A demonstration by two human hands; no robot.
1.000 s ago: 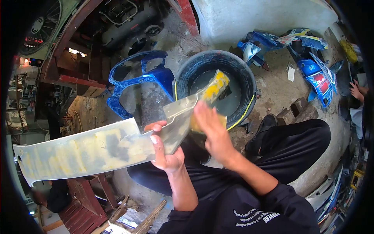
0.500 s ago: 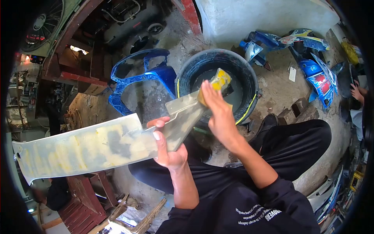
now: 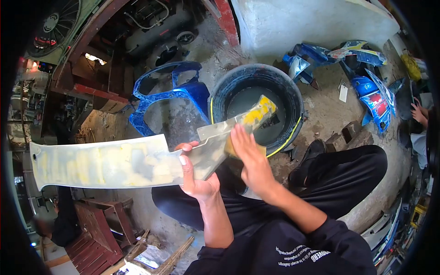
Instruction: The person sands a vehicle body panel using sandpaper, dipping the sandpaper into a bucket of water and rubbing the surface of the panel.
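A long, grey plastic fairing panel [image 3: 107,162] with cream and yellow patches stretches across the view, its narrow yellow-spotted end over a black tub [image 3: 220,75]. My left hand [image 3: 199,178] grips the panel's narrowing middle, thumb on top and fingers around the far edge. Against the narrow part lies my right hand [image 3: 252,160], fingers together and pressing a yellow piece of sandpaper [image 3: 261,150] onto the surface. Most of the sandpaper is hidden beneath that hand. Cloudy water shows in the tub.
A blue plastic frame [image 3: 197,94] lies on the floor left of the tub. Blue fairing parts [image 3: 366,91] rest by the white wall at right. Wooden blocks [image 3: 350,135] sit near my foot. A red wooden bench [image 3: 94,229] and another person's hand [image 3: 418,110] appear at the sides.
My right hand has slid down the panel towards me with the sandpaper, away from the yellow end. The panel's wide left end has swung slightly upward and rightward in view.
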